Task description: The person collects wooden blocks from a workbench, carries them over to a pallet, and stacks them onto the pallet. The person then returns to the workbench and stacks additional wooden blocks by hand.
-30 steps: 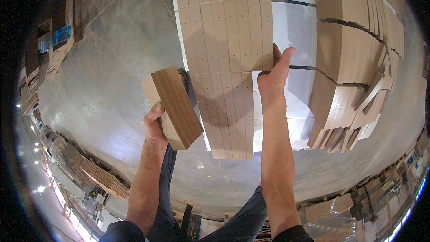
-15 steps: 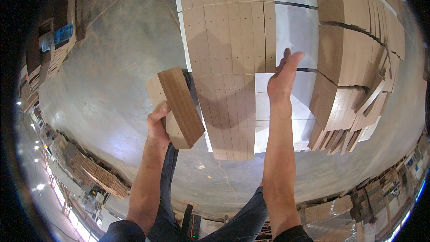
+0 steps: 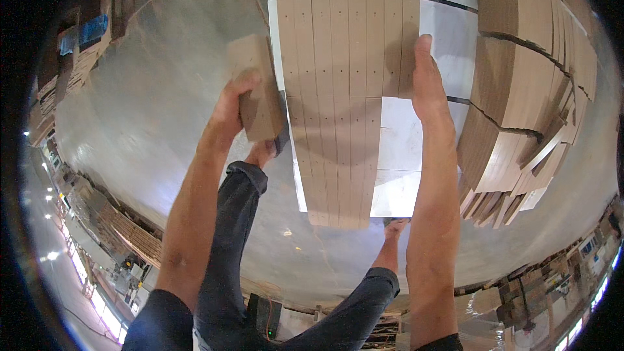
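My left hand (image 3: 239,101) is closed round a light tan wooden block (image 3: 263,107), slightly blurred, held in the air left of the laid-out rows. Across the middle lie close-set rows of tan wooden pieces (image 3: 338,84) with small dark holes in their tops. My right hand (image 3: 429,88) is stretched out flat at the right edge of these rows, fingers extended and holding nothing. Whether it touches the end piece I cannot tell. Beneath the rows a white sheet (image 3: 400,188) shows along the right side and at the near right corner.
To the right stand stacks of wooden boards (image 3: 513,78), with loose strips (image 3: 549,143) leaning at their near end. Grey concrete floor (image 3: 156,110) spreads to the left. My feet and legs are close to the near end of the rows. Blue items (image 3: 94,28) lie on timber at far left.
My left hand has moved farther away with the block, which has turned more upright. My right hand has shifted right and slightly forward. The view has tilted, and my feet now show.
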A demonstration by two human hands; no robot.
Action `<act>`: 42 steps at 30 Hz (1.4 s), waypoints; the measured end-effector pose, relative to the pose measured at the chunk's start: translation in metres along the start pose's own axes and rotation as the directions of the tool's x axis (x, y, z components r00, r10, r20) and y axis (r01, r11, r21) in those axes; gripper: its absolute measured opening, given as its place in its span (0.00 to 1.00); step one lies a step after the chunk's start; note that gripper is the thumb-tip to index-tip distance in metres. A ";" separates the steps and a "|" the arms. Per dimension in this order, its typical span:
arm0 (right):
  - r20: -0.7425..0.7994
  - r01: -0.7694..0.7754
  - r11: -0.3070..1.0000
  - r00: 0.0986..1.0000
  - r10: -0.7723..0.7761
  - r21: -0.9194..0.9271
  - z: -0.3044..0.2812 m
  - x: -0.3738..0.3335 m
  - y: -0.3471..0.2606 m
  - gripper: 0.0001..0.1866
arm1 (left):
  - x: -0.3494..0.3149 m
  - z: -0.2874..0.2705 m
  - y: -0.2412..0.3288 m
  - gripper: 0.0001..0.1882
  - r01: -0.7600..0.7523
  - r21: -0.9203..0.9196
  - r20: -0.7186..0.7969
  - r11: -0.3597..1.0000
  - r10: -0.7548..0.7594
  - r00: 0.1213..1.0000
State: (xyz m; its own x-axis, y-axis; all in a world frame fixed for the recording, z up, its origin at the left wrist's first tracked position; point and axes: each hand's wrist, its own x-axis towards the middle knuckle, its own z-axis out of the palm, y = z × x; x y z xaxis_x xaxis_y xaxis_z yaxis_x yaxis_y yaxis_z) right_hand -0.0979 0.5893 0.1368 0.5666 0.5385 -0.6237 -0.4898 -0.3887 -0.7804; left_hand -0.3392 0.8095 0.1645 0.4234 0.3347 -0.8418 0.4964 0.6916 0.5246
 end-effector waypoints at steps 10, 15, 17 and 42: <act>-0.063 0.022 0.998 0.998 -0.026 -0.064 -0.007 0.006 0.006 0.48 | 0.031 0.030 -0.001 0.44 0.065 0.019 0.026 0.998 -0.065 0.998; -0.059 -0.026 0.984 0.998 0.016 -0.175 -0.007 0.004 -0.009 0.46 | 0.031 0.034 0.002 0.44 0.052 -0.013 0.070 0.999 -0.051 0.996; -0.018 0.007 0.998 1.000 -0.008 -0.064 -0.001 0.008 -0.017 0.47 | 0.032 0.030 0.000 0.42 0.022 0.078 -0.015 0.997 -0.021 1.000; 0.184 -0.124 0.955 0.980 0.076 0.269 0.016 -0.215 0.002 0.60 | -0.132 0.137 -0.058 0.40 0.150 -0.086 0.374 0.985 -0.108 0.921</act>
State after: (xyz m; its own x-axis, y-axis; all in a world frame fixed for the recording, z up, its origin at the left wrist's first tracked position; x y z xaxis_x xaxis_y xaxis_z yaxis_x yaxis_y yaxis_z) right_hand -0.2314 0.4851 0.2702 0.3964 0.6356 -0.6624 -0.7166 -0.2367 -0.6560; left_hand -0.3198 0.6370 0.2620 0.6201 -0.0056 -0.7845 0.4869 0.7868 0.3792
